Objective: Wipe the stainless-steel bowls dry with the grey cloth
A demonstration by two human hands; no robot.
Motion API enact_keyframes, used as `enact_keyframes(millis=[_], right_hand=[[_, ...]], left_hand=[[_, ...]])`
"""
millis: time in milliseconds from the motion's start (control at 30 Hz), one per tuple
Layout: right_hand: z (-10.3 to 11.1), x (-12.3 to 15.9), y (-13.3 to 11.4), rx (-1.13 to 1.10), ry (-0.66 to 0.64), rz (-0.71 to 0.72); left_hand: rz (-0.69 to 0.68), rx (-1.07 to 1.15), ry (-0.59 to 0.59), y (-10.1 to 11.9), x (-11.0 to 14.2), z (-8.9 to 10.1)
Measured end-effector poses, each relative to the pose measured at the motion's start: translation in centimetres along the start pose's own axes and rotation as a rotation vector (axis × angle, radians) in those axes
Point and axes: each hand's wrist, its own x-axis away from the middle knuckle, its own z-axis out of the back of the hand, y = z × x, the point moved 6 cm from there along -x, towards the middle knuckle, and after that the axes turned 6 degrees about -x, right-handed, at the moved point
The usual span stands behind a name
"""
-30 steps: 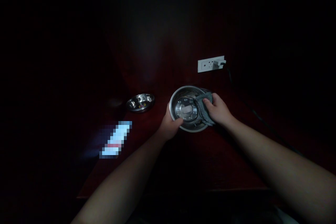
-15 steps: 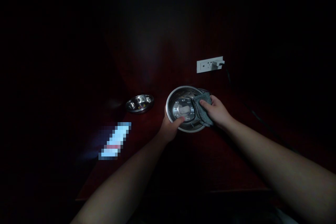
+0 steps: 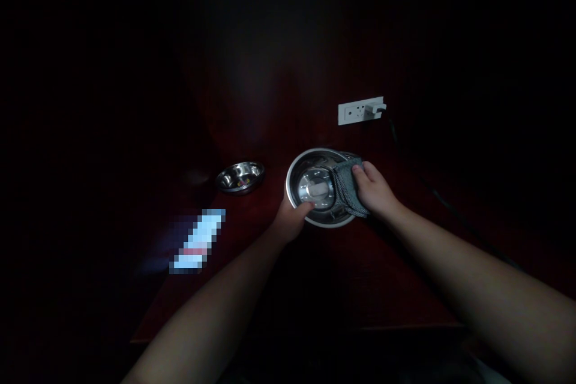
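Observation:
A shiny steel bowl (image 3: 310,181) is tilted toward me above the dark red table. My left hand (image 3: 291,219) grips its lower left rim, with the thumb inside and the fingers hidden behind the wall. On the right side, my right hand (image 3: 377,192) is closed on a folded grey-green cloth (image 3: 347,187), which lies over the bowl's rim and reaches down inside. A pale patch, perhaps a label or a reflection, shows on the bowl's bottom. Part of another metal rim peeks out behind the bowl's upper right.
Another steel bowl (image 3: 240,178) with a small coloured mark inside stands on the table (image 3: 324,288) to the left. Nearer me is a bright pixelated screen (image 3: 198,241). A white wall socket (image 3: 361,110) holds a plug, its dark cable (image 3: 443,199) running down right. Surroundings are very dark.
My right thumb and hand have shifted slightly right and up along the cloth, exposing more of it. The steel bowl and left hand stay almost in place.

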Motion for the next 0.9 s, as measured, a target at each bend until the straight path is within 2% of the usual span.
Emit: enact_keyframes(millis=[167,367,700,900], right_hand=[[0.2,-0.2,-0.2,0.060,-0.005,-0.043],[0.1,-0.1,-0.5,0.086,0.004,-0.013],[0.2,0.1,-1.3,0.122,0.016,-0.006],[0.6,0.0,-1.7,0.140,0.024,-0.006]], left_hand=[[0.024,0.031,-0.029,-0.5,-0.1,-0.2],[0.022,0.032,-0.028,-0.5,-0.1,-0.1],[0.134,0.006,0.009,-1.0,-0.1,0.3],[0.192,0.044,-0.134,-0.7,0.2,-0.6]])
